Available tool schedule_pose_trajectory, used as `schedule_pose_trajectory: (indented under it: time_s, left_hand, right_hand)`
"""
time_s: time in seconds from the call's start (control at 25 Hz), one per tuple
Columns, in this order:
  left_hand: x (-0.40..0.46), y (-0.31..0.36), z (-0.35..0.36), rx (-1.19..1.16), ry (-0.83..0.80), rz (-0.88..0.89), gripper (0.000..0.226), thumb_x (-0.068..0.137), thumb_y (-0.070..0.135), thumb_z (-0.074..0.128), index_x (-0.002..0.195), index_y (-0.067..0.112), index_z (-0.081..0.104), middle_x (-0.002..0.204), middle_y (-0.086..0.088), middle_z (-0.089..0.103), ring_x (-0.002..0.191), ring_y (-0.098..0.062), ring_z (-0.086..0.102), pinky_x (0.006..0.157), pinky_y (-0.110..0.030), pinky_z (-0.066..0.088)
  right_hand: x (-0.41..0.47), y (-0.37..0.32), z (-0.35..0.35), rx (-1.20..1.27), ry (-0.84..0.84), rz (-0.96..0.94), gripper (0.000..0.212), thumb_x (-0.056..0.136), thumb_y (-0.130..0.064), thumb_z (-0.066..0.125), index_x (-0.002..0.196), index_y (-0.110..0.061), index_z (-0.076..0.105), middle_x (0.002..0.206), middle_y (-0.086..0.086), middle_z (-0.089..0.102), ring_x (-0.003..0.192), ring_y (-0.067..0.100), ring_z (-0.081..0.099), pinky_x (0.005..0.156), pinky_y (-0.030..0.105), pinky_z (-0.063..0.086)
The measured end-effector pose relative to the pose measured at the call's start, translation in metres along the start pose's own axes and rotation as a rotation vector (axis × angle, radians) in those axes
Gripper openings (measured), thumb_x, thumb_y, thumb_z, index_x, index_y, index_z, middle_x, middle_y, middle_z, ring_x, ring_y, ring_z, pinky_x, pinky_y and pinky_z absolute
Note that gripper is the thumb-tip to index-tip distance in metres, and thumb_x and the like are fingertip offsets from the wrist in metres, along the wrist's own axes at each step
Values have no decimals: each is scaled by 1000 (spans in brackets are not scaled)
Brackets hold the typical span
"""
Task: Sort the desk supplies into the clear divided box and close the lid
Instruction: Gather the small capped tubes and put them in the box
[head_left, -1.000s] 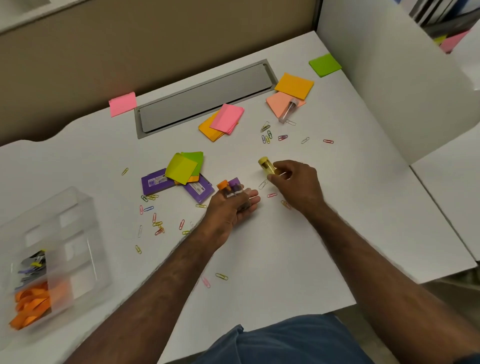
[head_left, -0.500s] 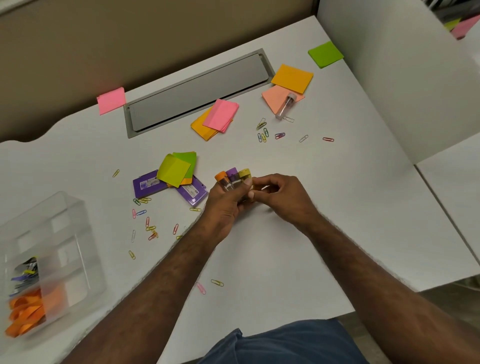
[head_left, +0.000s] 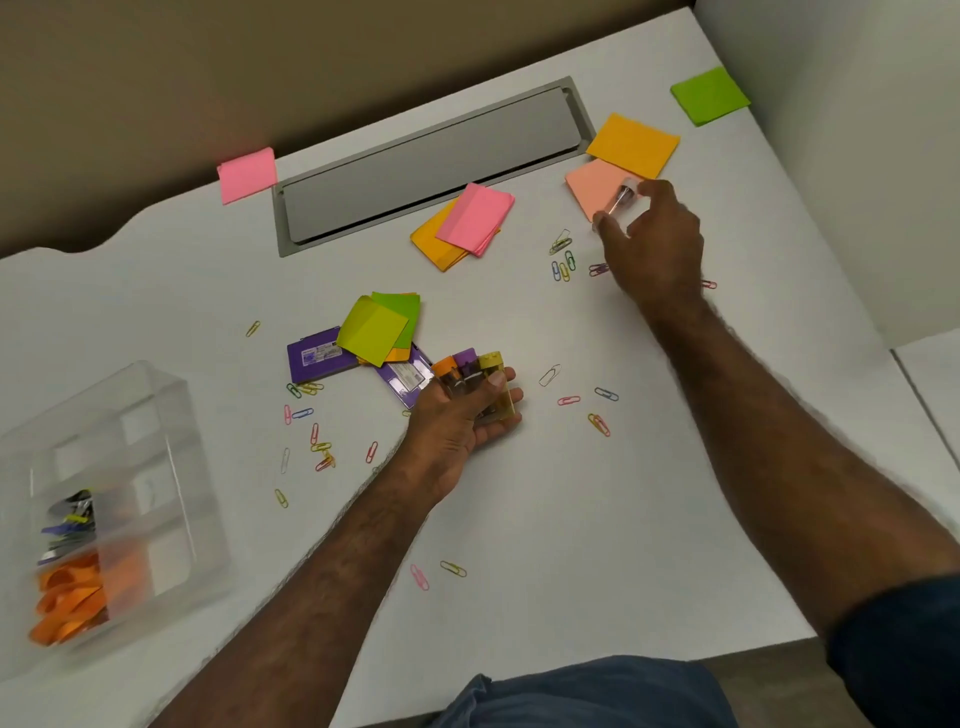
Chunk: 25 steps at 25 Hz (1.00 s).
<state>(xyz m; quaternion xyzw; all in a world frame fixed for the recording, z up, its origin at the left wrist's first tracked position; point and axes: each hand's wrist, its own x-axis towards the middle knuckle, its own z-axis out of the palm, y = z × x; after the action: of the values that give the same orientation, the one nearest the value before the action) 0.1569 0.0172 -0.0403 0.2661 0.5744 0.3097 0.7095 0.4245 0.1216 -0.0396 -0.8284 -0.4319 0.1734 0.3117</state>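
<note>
My left hand (head_left: 457, 421) grips three small tubes (head_left: 475, 371) with orange, purple and yellow caps, mid-desk. My right hand (head_left: 654, 244) is stretched to the back right, its thumb and forefinger closed round a clear tube (head_left: 622, 196) that lies on a peach sticky note (head_left: 589, 189); the hand is blurred. The clear divided box (head_left: 156, 415) stands at the left edge with orange items (head_left: 67, 603) and dark binder clips (head_left: 70, 525) in its near compartments. Its lid is not visible. Several coloured paper clips (head_left: 563, 262) lie scattered over the desk.
Sticky-note pads lie around: pink (head_left: 247, 174), pink on orange (head_left: 470, 223), orange (head_left: 634, 143), green (head_left: 709, 96) and yellow-green (head_left: 382, 330) over purple packets (head_left: 314, 361). A grey cable tray lid (head_left: 431, 161) runs along the back. A white partition stands at the right.
My right hand left the yellow-capped tube in my left hand, then reached to the back right onto the clear tube. My left hand now holds three tubes.
</note>
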Motion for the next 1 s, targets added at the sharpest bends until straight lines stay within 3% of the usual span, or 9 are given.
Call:
schedule_pose_trajectory:
  time_s: [0.12,0.28,0.44,0.76,1.0]
  left_hand:
    - [-8,-3,-13,-6,29,-16,36,91,17,75,124,10,66,119,-12,76,108,-34,74,86,-53,62]
    - [-20,-4,-28,-31,39,-3,51,83,23,77,129,6,63,122,-16,74,110,-36,73,91,-55,60]
    - [-30,-3,-43,-53,60,-3,44,84,23,76,123,7,66,121,-18,74,110,-37,73,90,-53,61]
    - [-62,0,-75,-70,57,52,37,91,23,74,124,9,67,119,-13,76,108,-34,74,94,-55,59]
    - [-113,-7,-128,-121,82,112,32,95,20,71,126,14,66,118,-11,77,107,-33,75,96,-56,58]
  right_hand:
    - [24,-5,7,-48,7,35,74,87,-60,68,142,-14,49,135,12,62,126,31,57,104,41,46]
    - [31,-5,20,-94,-1,22,64,88,-45,71,139,-12,51,133,15,61,125,35,57,102,41,47]
    - [7,-9,24,-78,-41,6,57,86,-33,70,138,-16,53,130,15,61,120,34,58,100,41,48]
    - [-138,-47,14,146,-266,-104,45,83,-33,71,127,-28,62,102,-4,70,93,20,66,88,39,55]
    - [-267,-100,22,345,-535,-97,37,89,-23,67,126,-27,66,98,-6,73,89,19,73,85,44,62]
